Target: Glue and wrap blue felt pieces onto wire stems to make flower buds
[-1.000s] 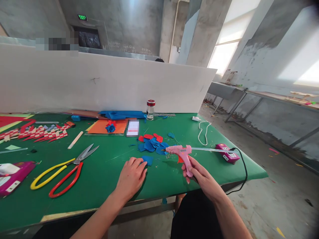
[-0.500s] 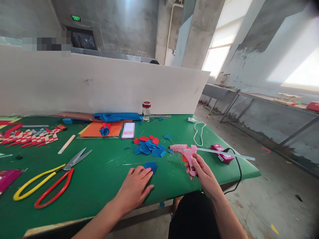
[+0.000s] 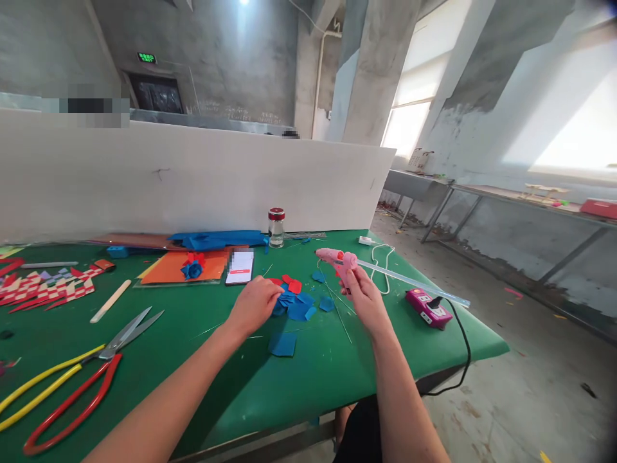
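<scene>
My right hand (image 3: 360, 297) grips a pink hot glue gun (image 3: 331, 256), its nozzle pointing left and a long clear glue stick (image 3: 409, 281) jutting from the back. My left hand (image 3: 254, 302) is at the left edge of a pile of blue paper pieces (image 3: 297, 305), fingers curled together; whatever they hold, if anything, is hidden. Red paper pieces (image 3: 292, 284) lie at the back of that pile. Nearer to me, a single blue paper piece (image 3: 282, 344) rests flat on the green table (image 3: 231, 399). Thin wires (image 3: 341, 316) lie right of the pile.
Large scissors (image 3: 113, 347) lie open at left, near a wooden stick (image 3: 110, 301). A phone (image 3: 240, 267), a red-lidded jar (image 3: 276, 228) and an orange sheet with a paper flower (image 3: 193, 267) sit further back. At right is a purple power block (image 3: 429, 307) with a cord.
My left hand has left the single blue piece and moved forward to the pile. My right hand has raised the glue gun forward and left, turning it. The view has shifted slightly.
</scene>
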Motion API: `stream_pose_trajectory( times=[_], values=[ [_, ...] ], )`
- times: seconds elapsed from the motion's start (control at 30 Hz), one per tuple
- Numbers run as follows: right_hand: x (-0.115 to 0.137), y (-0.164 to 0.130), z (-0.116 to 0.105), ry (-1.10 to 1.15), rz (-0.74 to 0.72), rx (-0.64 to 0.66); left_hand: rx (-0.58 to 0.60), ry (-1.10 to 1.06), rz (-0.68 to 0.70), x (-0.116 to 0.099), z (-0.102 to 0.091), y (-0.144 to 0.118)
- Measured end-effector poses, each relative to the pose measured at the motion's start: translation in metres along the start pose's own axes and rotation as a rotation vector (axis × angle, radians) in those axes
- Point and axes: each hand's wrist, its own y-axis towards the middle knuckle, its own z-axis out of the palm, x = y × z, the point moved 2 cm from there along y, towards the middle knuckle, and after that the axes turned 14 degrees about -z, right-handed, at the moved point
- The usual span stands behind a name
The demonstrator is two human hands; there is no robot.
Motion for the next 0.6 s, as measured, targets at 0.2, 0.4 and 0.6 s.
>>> stream_pose_trajectory(
  times=[0.2, 0.4, 0.6],
  values=[
    [-0.025, -0.014, -0.002, 0.100, 0.101, -0.018, 0.091, 0.103, 0.085, -0.018, 0.041, 0.012],
    [-0.030, -0.018, -0.014, 0.065, 0.103, -0.025, 0.109, 0.135, 0.138, -0.027, 0.058, 0.032],
    [-0.032, -0.017, -0.020, 0.082, 0.106, -0.035, 0.083, 0.133, 0.147, -0.044, 0.057, 0.039]
  ],
)
